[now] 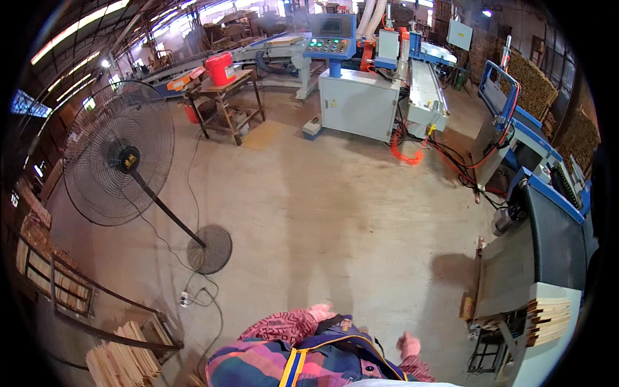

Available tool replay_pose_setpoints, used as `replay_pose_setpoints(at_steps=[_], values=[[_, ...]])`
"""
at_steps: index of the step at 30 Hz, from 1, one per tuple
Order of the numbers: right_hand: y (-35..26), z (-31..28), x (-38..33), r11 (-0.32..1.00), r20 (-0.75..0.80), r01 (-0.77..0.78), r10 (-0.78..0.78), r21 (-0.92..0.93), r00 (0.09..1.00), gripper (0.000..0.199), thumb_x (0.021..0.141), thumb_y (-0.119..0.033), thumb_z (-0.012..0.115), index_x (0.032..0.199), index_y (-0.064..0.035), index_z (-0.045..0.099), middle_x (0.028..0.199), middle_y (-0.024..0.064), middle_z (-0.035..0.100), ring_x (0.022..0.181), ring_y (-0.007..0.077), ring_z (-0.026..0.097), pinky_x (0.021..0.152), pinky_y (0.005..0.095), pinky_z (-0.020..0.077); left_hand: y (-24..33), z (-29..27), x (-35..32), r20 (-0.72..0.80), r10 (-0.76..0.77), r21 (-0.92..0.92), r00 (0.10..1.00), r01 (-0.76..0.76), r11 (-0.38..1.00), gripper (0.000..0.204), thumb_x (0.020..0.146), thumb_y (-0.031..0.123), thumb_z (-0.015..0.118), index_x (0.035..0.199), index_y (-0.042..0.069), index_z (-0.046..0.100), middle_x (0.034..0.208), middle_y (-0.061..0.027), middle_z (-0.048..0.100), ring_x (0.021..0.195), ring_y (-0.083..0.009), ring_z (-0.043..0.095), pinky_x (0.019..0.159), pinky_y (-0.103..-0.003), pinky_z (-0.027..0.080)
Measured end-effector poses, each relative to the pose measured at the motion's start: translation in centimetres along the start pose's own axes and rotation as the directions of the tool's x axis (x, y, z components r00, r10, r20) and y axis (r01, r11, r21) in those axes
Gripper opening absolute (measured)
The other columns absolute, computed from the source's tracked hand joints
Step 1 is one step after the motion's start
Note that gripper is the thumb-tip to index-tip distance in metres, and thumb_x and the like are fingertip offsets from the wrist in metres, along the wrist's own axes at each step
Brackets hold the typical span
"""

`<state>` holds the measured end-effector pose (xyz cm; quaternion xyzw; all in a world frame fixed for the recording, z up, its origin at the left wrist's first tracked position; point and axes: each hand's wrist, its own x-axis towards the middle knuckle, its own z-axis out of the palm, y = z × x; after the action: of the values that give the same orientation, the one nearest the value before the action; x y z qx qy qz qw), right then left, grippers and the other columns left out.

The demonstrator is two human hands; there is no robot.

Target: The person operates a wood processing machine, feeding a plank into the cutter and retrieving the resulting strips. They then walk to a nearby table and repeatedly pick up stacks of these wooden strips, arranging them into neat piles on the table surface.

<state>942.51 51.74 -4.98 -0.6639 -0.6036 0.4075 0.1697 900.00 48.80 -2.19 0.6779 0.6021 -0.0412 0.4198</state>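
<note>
Close to my waist, my left hand comes out of a red patterned sleeve. It is beside the dark cloth at the front of my clothing, and its fingers are too small and partly hidden to make out. My right hand hangs low at my right side, apart from my body. Its fingers look curled in, with nothing visible in them. Over a plaid shirt I wear a dark blue apron with yellow edging.
A large stand fan and its loose cable are on the left. Ahead are a red bucket on a small table and a machine cabinet. On the right, wooden strips lie by a conveyor.
</note>
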Motion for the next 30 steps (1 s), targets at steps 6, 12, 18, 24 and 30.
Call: replay_pose_setpoints(at_steps=[6,12,18,24,30], values=[[-12.3,10.6,4.0,0.763,0.287,-0.399,0.286,0.508,0.914,0.025,0.087,-0.029,0.054,0.086,-0.0053,0.063,0.074,0.0086,0.064,0.062,0.0151,0.061,0.054,0.0316,0.0469,-9.9,-0.5,-6.4,-0.127,-0.414,-0.394,0.901,0.337,0.855,0.063,0.088,0.055,0.048,0.136,0.015,0.052,0.125,-0.0178,0.061,0.108,-0.0320,0.062,0.095,-0.042,0.045],[-16.7,22.2,2.2,0.919,0.475,-0.266,0.102,0.291,0.874,0.018,0.090,-0.022,0.060,0.090,-0.0037,0.063,0.072,0.0038,0.055,0.056,0.0137,0.049,0.049,0.0274,0.0389,-30.0,13.0,-18.7,-0.100,-0.632,-0.314,0.768,0.579,0.753,0.056,0.089,0.052,0.049,0.131,0.015,0.055,0.107,-0.0154,0.068,0.094,-0.0298,0.067,0.086,-0.042,0.051],[-20.9,18.9,3.0,0.998,0.497,0.007,0.023,-0.059,0.867,0.025,0.089,-0.027,0.058,0.093,-0.0040,0.066,0.072,0.0033,0.058,0.058,0.0136,0.053,0.051,0.0281,0.0422,-24.5,10.6,-28.1,-0.030,-0.723,-0.123,0.690,0.716,0.688,0.043,0.078,0.013,0.072,0.118,0.010,0.057,0.108,-0.0186,0.066,0.100,-0.0361,0.065,0.082,-0.046,0.054],[-13.8,19.4,10.3,0.896,0.489,0.444,-0.395,0.017,0.778,0.026,0.089,-0.030,0.056,0.091,-0.0060,0.067,0.072,0.0027,0.059,0.056,0.0131,0.053,0.053,0.0291,0.0441,-22.6,13.5,-24.5,0.190,-0.859,-0.892,0.475,0.448,0.051,0.030,0.090,0.029,0.049,0.106,0.010,0.066,0.099,-0.0149,0.067,0.094,-0.0294,0.067,0.080,-0.041,0.054],[-15.4,18.6,8.4,0.997,0.560,0.034,-0.068,0.072,0.825,0.022,0.088,-0.025,0.058,0.085,-0.0052,0.065,0.072,0.0024,0.059,0.056,0.0134,0.054,0.050,0.0285,0.0438,-20.0,11.9,-17.9,-0.141,-0.707,-0.596,0.694,0.510,0.620,0.061,0.084,0.055,0.048,0.132,0.017,0.057,0.134,-0.0160,0.055,0.121,-0.0341,0.055,0.102,-0.044,0.041]])
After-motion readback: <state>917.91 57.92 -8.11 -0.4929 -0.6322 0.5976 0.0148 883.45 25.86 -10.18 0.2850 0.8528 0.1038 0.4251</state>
